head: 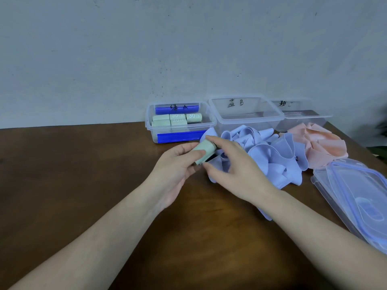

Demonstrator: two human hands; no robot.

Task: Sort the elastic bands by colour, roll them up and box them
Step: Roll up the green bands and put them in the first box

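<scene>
Head view: left hand (178, 162) fingers curl round rolled green band (204, 151), thumb on top; right hand (234, 170) fingers pinch its far end. Roll's long axis tilts up-right toward green box (180, 122), just beyond fingertips, left hand nearer.

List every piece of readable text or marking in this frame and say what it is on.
"30 LB": printed on a rolled green band in the left box.
"30": on two more green rolls beside it; the rest is blurred.
"B", after a handwritten character: on the middle box.
Handwritten marks on the left box and right box: too blurred to read.
The roll held by both hands shows no text.
</scene>
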